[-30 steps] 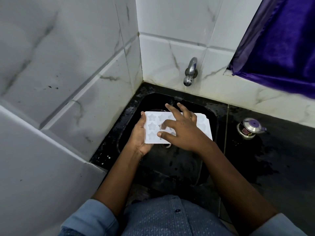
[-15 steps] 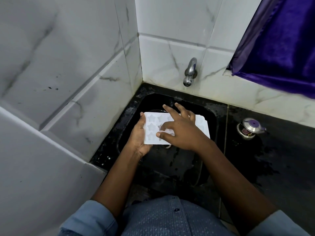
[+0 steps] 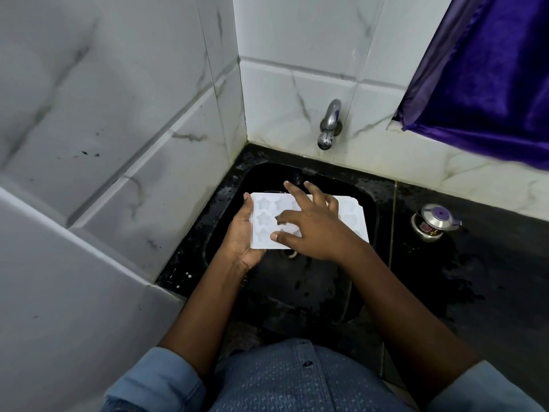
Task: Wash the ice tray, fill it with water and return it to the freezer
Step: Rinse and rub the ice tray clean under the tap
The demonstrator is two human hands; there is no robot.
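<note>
A white ice tray with star-shaped moulds is held level over the black sink. My left hand grips its left edge from below, thumb on the rim. My right hand lies on top of the tray with fingers spread, fingertips pressing into the moulds; it covers the tray's middle. The steel tap sticks out of the tiled wall above the sink, and no water runs from it.
White marble-patterned tiles wall in the left and back. A wet black counter extends to the right, with a small steel pot with a purple-knobbed lid on it. A purple curtain hangs at the upper right.
My right hand has slid a little to the left across the tray's moulds. The tray and my left hand stay nearly in place.
</note>
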